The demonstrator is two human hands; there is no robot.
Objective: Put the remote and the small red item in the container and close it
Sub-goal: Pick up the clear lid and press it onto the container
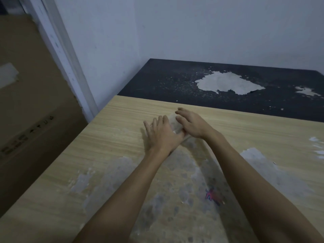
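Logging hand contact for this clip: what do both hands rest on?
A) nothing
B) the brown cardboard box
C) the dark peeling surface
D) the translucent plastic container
D: the left hand and right hand both lie on the translucent plastic container on the pale wood-grain table.

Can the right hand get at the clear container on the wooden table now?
Likely yes: the right hand rests flat on top of the container, and the left hand presses its other side. Nothing stands between them.

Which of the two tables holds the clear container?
The near, light wood-grain table; the container sits under the left hand and right hand, not on the dark, peeling table behind.
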